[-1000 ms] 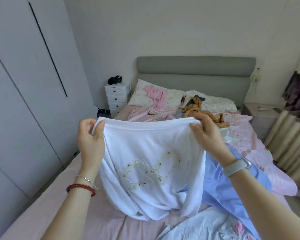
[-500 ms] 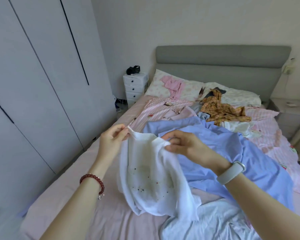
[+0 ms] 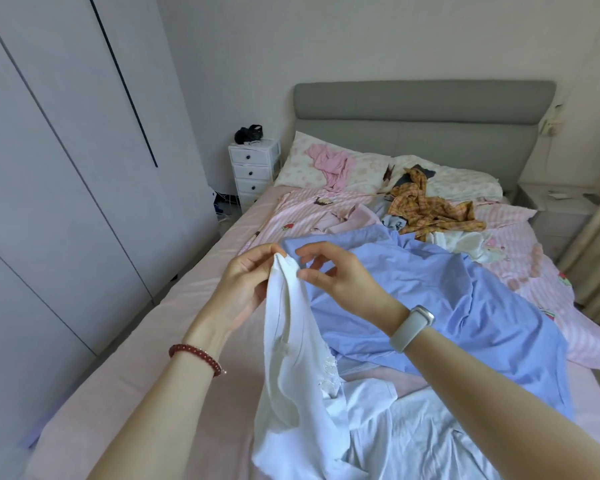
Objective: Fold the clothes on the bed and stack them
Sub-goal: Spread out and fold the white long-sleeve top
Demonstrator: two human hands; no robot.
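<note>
Lying nearest, at the bottom right: a pale white garment (image 3: 426,441), crumpled flat on the pink bed sheet (image 3: 125,368). Leaving a bare strip of sheet open along the left, running beside the grey wardrobe doors (image 3: 59,188) up toward the small white drawer unit (image 3: 253,171).

Hanging in the middle: a white shirt (image 3: 291,362), bunched into a narrow fold, its lower part draping onto the near bedding. Being held up by its top edge between both hands, just above the sheet.

Gripping that top edge from the left side: the left hand (image 3: 246,282), fingers curled around the cloth, a red bead bracelet (image 3: 196,355) sitting on the wrist. Pinching the same edge from the right: the right hand (image 3: 340,275), thumb and forefinger closed on the fabric, other fingers loosely bent, a light watch band (image 3: 411,327) on the wrist. Hands nearly touching each other.

Spreading behind and right of the hands: a blue shirt (image 3: 465,299), wide and rumpled. Lying farther: a pink striped duvet (image 3: 520,258), an orange plaid garment (image 3: 426,209), a pink garment (image 3: 333,164) on the pillows. Closing the far end: the grey headboard (image 3: 423,112).
</note>
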